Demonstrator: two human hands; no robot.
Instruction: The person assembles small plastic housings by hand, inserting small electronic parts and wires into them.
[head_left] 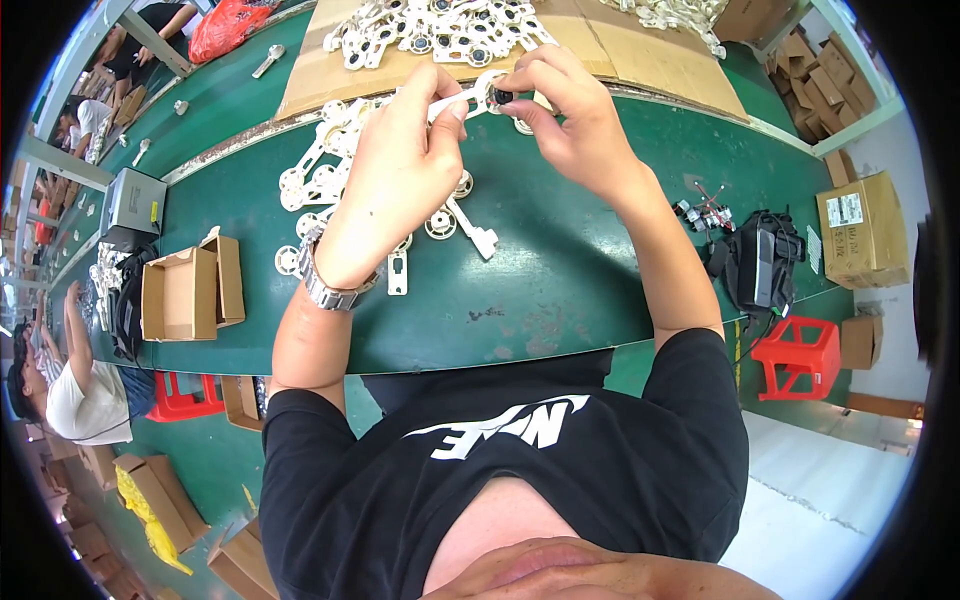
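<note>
Above the far side of the green table, my left hand pinches the arm of a white plastic part with a ring-shaped end. At that ring, my right hand has thumb and fingers closed on a small black round piece. The black piece is at the ring; whether it is seated inside cannot be made out. Loose white plastic parts lie under and around my left forearm, partly hidden by it. Farther off, a heap of similar parts with dark round centres rests on a cardboard sheet.
Open cardboard boxes stand at the table's left, near a grey metal box. A black bag and a small tangle of wired parts lie at the right. Red stools stand below. Another person sits at left.
</note>
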